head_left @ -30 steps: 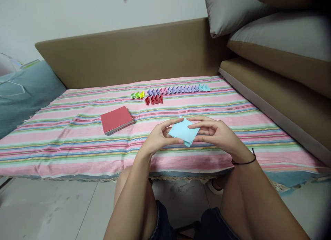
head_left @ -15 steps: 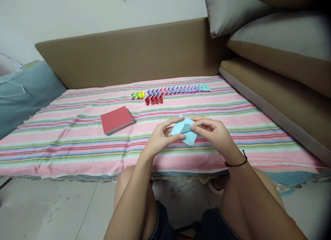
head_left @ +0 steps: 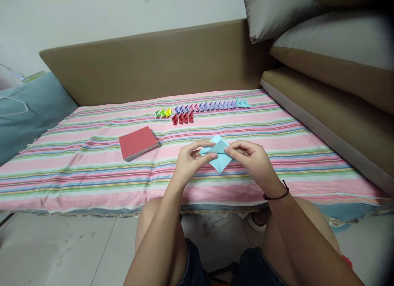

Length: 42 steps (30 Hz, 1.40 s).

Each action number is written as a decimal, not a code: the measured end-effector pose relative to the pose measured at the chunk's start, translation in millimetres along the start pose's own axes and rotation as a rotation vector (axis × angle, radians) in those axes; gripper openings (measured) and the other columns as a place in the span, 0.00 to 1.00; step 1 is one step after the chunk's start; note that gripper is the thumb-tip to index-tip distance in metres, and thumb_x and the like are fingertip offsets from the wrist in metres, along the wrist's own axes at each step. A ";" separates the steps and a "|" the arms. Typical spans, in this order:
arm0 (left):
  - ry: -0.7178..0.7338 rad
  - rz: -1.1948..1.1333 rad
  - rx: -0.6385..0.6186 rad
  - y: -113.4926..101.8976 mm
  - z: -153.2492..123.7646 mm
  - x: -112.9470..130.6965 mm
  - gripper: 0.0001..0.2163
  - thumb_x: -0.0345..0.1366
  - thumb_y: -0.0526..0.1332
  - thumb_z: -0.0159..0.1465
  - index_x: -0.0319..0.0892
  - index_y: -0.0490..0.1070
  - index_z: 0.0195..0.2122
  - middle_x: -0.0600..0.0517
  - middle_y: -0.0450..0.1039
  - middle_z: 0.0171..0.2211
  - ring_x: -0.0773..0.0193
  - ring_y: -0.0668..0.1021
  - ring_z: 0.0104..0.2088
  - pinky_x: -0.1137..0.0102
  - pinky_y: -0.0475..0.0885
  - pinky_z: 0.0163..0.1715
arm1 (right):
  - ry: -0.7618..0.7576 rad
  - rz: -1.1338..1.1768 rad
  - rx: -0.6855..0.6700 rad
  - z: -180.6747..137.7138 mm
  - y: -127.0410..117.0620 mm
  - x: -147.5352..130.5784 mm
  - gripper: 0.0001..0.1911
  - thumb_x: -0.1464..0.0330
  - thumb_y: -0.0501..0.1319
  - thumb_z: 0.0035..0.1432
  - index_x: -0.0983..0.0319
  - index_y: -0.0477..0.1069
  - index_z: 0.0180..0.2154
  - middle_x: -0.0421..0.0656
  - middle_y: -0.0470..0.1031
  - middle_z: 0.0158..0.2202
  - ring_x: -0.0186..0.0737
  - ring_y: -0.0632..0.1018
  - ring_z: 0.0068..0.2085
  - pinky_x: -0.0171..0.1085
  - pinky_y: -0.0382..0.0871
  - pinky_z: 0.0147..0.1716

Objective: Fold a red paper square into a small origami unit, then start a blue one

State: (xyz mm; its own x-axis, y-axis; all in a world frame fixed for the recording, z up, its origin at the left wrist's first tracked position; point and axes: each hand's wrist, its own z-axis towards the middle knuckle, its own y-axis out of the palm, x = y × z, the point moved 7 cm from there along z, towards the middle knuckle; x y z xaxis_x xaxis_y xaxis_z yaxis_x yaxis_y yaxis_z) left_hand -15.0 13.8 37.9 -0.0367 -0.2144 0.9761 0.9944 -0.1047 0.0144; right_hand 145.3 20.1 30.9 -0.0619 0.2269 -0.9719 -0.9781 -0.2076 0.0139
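Note:
A partly folded sheet of light blue origami paper (head_left: 220, 162) is held between both hands, above the striped cloth. My left hand (head_left: 191, 159) pinches its left corner, thumb on top and fingers behind. On the other side my right hand (head_left: 248, 155) grips the right corner between thumb and forefinger, its remaining fingers curled. A raised triangular flap stands across the paper's middle. Beyond the hands lies a long row of small folded paper pieces (head_left: 212, 106) in purple, pink and light blue. Several dark red folded pieces (head_left: 183, 118) sit just in front of that row.
To the left lies a stack of red-topped paper (head_left: 138, 143). Green and yellow folded pieces (head_left: 163, 113) stand behind it. The striped cloth (head_left: 92, 175) covers the seat. A brown backrest (head_left: 147, 68) runs behind, with piled cushions (head_left: 332, 88) at right and a blue cushion (head_left: 33, 109) at left.
Both hands have shifted slightly left with the blue paper. The paper has turned a little, and its central flap now stands broader and higher between the thumbs.

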 end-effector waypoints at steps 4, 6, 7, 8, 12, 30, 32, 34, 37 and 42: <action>0.066 0.009 0.067 -5.3 0.5 5.9 0.07 0.36 0.69 0.49 0.40 0.79 0.29 0.47 0.78 0.34 0.57 0.78 0.38 0.67 0.73 0.36 | -0.037 -0.009 0.054 -0.7 -2.2 -3.6 0.07 0.63 0.65 0.51 0.60 0.73 0.29 0.41 0.74 0.30 0.40 0.75 0.34 0.37 0.70 0.33; 0.099 0.041 0.073 -5.0 -0.4 8.7 0.07 0.37 0.69 0.50 0.40 0.79 0.28 0.46 0.78 0.33 0.57 0.78 0.37 0.66 0.74 0.36 | -0.084 0.002 0.088 -1.0 -3.0 -6.5 0.07 0.63 0.66 0.51 0.60 0.72 0.29 0.42 0.74 0.32 0.40 0.75 0.36 0.37 0.71 0.34; 0.110 0.047 0.071 -4.3 -0.9 9.3 0.07 0.37 0.68 0.51 0.40 0.79 0.28 0.46 0.79 0.33 0.57 0.78 0.37 0.66 0.74 0.36 | -0.107 0.014 0.103 -1.1 -3.2 -7.5 0.07 0.64 0.66 0.50 0.60 0.72 0.29 0.42 0.74 0.34 0.40 0.75 0.37 0.37 0.71 0.35; 0.113 0.042 0.069 -3.5 -1.3 9.1 0.07 0.37 0.68 0.51 0.40 0.79 0.28 0.47 0.78 0.32 0.58 0.78 0.36 0.66 0.74 0.35 | -0.124 0.028 0.117 -1.2 -3.3 -8.0 0.07 0.64 0.66 0.51 0.60 0.72 0.29 0.43 0.74 0.35 0.40 0.75 0.38 0.37 0.71 0.35; 0.085 -0.048 0.081 -2.0 -1.7 4.6 0.09 0.35 0.70 0.48 0.39 0.76 0.29 0.50 0.77 0.30 0.63 0.78 0.32 0.71 0.74 0.32 | -0.131 0.055 0.176 -1.1 -4.0 -5.8 0.06 0.65 0.66 0.51 0.59 0.72 0.30 0.42 0.74 0.34 0.39 0.75 0.38 0.37 0.71 0.36; -0.071 -0.156 0.105 1.1 -2.7 -5.8 0.17 0.36 0.69 0.50 0.39 0.72 0.40 0.51 0.78 0.28 0.65 0.79 0.31 0.72 0.74 0.32 | -0.125 -0.034 0.153 -4.0 -2.9 -3.0 0.05 0.67 0.68 0.48 0.61 0.73 0.28 0.42 0.74 0.32 0.40 0.75 0.36 0.37 0.70 0.34; -0.064 -0.137 0.115 1.3 -3.3 -5.8 0.20 0.37 0.69 0.51 0.39 0.72 0.45 0.49 0.79 0.30 0.63 0.80 0.32 0.71 0.74 0.33 | -0.109 -0.038 0.150 -4.1 -1.7 -1.2 0.06 0.67 0.67 0.49 0.61 0.73 0.28 0.42 0.74 0.32 0.39 0.75 0.36 0.36 0.69 0.33; -0.060 -0.097 0.134 1.5 -4.5 -5.1 0.18 0.38 0.68 0.51 0.38 0.74 0.43 0.47 0.79 0.32 0.60 0.80 0.34 0.69 0.74 0.34 | -0.094 -0.045 0.161 -4.1 -1.0 0.3 0.06 0.66 0.67 0.49 0.61 0.72 0.28 0.42 0.74 0.31 0.39 0.75 0.35 0.36 0.68 0.32; -0.055 -0.032 0.195 1.0 -6.9 -3.8 0.12 0.39 0.68 0.51 0.37 0.77 0.34 0.46 0.79 0.33 0.58 0.80 0.34 0.69 0.75 0.32 | -0.089 -0.072 0.192 -4.5 -0.5 0.9 0.07 0.65 0.67 0.50 0.61 0.71 0.29 0.42 0.73 0.31 0.38 0.74 0.34 0.35 0.67 0.31; -0.025 0.026 0.217 3.9 -8.3 -1.4 0.09 0.39 0.66 0.53 0.37 0.76 0.28 0.49 0.78 0.26 0.65 0.78 0.27 0.74 0.72 0.26 | -0.085 -0.126 0.234 -6.1 1.6 0.3 0.08 0.64 0.65 0.51 0.62 0.70 0.29 0.42 0.72 0.30 0.37 0.73 0.32 0.35 0.64 0.29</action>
State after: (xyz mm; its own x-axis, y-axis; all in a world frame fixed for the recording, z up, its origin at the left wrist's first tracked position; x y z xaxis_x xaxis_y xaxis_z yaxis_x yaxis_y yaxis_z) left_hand -11.9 5.6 34.9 -0.0113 -0.1902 0.9817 0.9931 0.1127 0.0333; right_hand 145.0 14.0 29.2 0.0561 0.3179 -0.9465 -0.9978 0.0505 -0.0422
